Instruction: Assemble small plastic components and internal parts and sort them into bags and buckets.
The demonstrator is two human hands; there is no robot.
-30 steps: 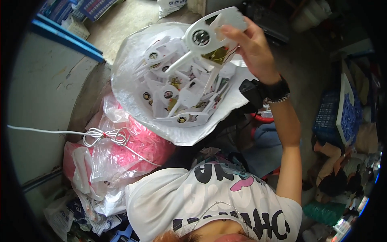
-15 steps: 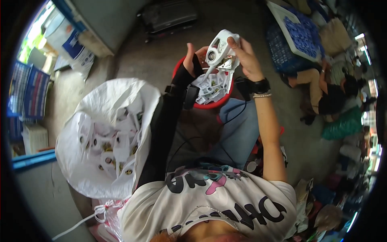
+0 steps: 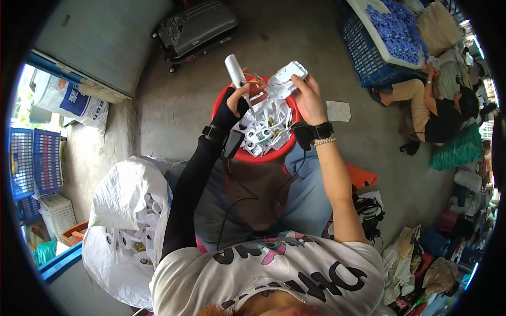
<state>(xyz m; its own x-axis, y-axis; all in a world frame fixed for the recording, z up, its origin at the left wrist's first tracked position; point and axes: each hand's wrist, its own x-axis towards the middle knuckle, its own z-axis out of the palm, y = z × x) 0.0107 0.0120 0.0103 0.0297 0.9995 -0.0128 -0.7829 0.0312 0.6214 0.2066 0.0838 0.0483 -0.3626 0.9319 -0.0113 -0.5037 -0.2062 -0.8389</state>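
Note:
My left hand (image 3: pixel 238 104), in a black fingerless sleeve, is closed round an elongated white plastic shell (image 3: pixel 235 71) held upright. A thin pointed tool, its kind unclear, seems to project below those fingers. My right hand (image 3: pixel 311 100) grips a boxy white plastic housing (image 3: pixel 287 80), thumb on its near edge. Thin coloured wires (image 3: pixel 256 82) show between the two pieces; where they end is hard to make out. Both hands are above a red basin (image 3: pixel 270 158) of white plastic parts (image 3: pixel 263 131), some with round dark centres.
To my left stands a white woven sack (image 3: pixel 124 187) with similar white parts. A grey suitcase (image 3: pixel 199 29) lies ahead. A blue crate (image 3: pixel 361 58) bears a white tray of blue pieces at far right, beside a seated person (image 3: pixel 435 113). A paper sheet (image 3: pixel 338 111) lies on the floor.
The single white piece with a round part, held up before, is now two white pieces, one in each hand, with wires showing between. My left hand has closed; the view has shifted.

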